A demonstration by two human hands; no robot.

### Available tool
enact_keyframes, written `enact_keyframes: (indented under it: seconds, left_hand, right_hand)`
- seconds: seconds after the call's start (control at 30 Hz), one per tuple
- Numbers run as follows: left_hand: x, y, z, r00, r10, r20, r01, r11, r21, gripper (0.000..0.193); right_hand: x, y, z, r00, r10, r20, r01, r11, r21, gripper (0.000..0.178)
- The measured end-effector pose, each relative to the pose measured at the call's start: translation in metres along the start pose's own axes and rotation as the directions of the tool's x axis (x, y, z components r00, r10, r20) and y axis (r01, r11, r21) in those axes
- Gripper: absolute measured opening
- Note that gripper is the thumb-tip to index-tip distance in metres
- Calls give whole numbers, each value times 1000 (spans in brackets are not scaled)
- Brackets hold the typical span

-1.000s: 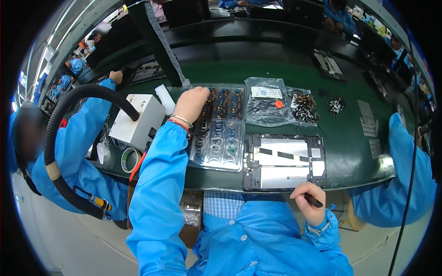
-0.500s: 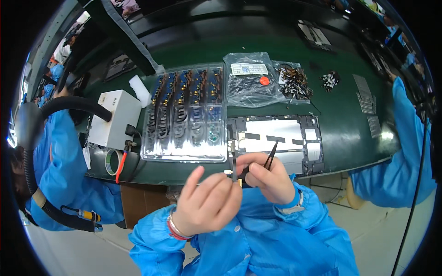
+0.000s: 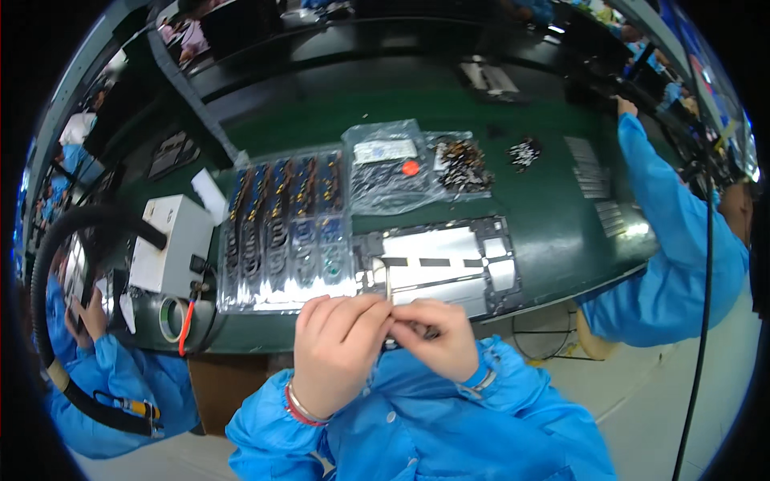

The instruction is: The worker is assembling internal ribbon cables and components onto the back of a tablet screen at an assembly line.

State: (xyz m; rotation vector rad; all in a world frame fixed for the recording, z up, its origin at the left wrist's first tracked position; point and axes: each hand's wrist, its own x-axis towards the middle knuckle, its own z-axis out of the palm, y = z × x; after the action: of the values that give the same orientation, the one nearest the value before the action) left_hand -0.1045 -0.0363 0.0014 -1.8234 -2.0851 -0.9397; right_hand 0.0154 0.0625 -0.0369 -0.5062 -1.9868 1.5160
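My left hand [image 3: 338,351] and my right hand [image 3: 439,340] meet fingertip to fingertip at the front edge of the bench, both closed in a pinch. A thin flat strip [image 3: 389,282] stands up from between them; its lower end is hidden by my fingers. Something dark shows in the curl of my right fingers, too covered to make out. Just beyond lies a flat device housing [image 3: 449,276] with a silvery inner plate, a black frame and dark tape pieces across it. Its near left corner is partly behind my hands.
Left of the housing is a clear compartment tray [image 3: 285,301] with rows of small parts. Behind lie plastic bags [image 3: 389,188] of parts and a loose pile [image 3: 524,152]. A white box [image 3: 172,244] and tape roll [image 3: 172,319] stand left. Co-workers' sleeves [image 3: 670,216] flank both sides.
My hands have drawn together, and the black tweezers seen in my right hand are no longer visible. The view has shifted, so the bench items appear lower and further left.
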Motion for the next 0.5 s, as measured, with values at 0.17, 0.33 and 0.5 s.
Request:
enact_keyframes:
  seconds: [0.17,0.33,0.5]
  left_hand:
    - [-8,8,-11,998,-19,53,19,1000,-2,16]
    - [-18,8,-15,996,61,63,-66,994,86,18]
    - [-31,7,-15,994,109,12,-109,971,212,19]
  right_hand:
    - [-9,-2,-2,984,-170,50,174,981,-83,18]
    - [-17,-10,-1,976,-186,111,203,965,-164,22]
    - [-22,-5,7,963,-213,164,236,962,-137,22]
